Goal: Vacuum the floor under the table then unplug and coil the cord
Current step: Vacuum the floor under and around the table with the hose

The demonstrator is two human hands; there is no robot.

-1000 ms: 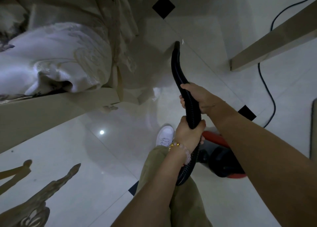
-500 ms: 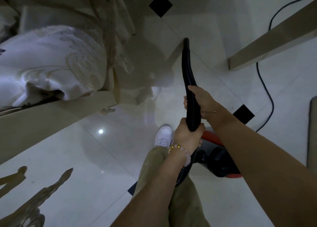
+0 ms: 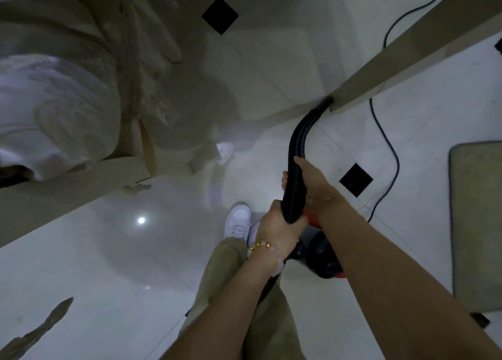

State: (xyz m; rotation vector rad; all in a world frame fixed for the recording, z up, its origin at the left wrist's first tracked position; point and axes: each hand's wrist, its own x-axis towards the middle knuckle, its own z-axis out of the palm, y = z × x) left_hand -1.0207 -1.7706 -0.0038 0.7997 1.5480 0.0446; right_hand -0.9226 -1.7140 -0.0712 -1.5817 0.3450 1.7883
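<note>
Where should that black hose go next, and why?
Probably sweep the hose tip leftward over the shaded floor: the left hand and right hand grip it, and its tip sits against the table leg, so rightward is blocked.

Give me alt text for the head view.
The left hand and, ahead of it, the right hand hold a black ribbed vacuum hose, its tip at the foot of a beige table leg on a white tiled floor. A red and black vacuum canister sits under the arms; a dark cord trails nearby.
</note>
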